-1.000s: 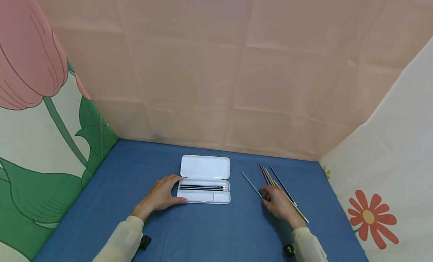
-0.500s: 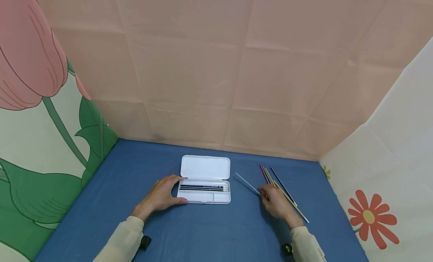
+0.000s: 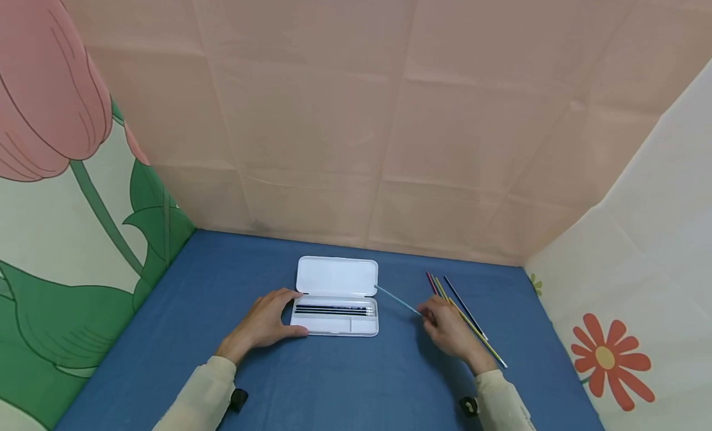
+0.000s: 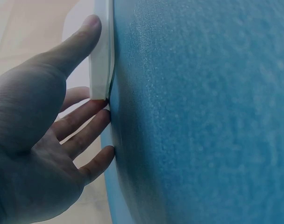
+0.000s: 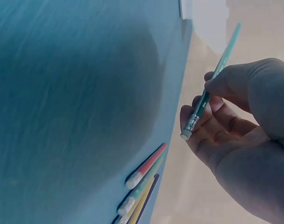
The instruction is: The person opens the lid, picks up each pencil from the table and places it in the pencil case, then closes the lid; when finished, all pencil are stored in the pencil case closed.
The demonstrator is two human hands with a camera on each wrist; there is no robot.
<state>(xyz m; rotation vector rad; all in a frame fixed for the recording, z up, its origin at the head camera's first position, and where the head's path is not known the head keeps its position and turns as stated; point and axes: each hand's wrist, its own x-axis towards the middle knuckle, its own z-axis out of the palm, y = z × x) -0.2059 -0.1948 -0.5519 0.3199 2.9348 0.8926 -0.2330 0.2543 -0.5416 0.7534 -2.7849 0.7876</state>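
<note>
Soft, even light; wrist views hazy, bluish.

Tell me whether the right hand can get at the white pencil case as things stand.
Probably yes: the right hand, though pinching a blue-green pencil, has no visible obstacle before the white pencil case, whose lid is open; the left hand holds only its left end.
</note>
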